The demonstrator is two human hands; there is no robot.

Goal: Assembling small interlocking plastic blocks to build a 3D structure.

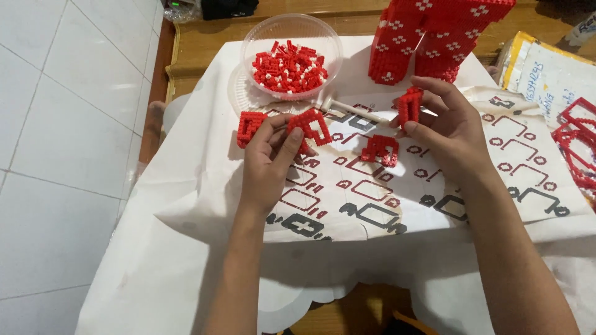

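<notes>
Over the paper-covered table (186, 205) I hold two small red block sections up off the sheet, one per hand. My left hand (270, 158) has its grip pinched together on a flat red frame piece (310, 127), thumb and forefinger at its lower edge, so the open side faces up where I can see it. My right hand (444, 130) has its grip clamped on a narrower red block piece (410, 107), fingertips curled round it, turned edge-on toward the other piece. Both are lifted above the printed instruction sheet (472, 180), probably so I can compare them with its diagrams. Another red section (380, 149) lies on the sheet between my hands, and a further one (249, 127) sits just beside my left fingers. Beyond, a clear plastic bowl (292, 37) of loose red and white bricks is within reach, next to the tall red built structure (434, 37). More red frames (577, 142) lie at the far right.
</notes>
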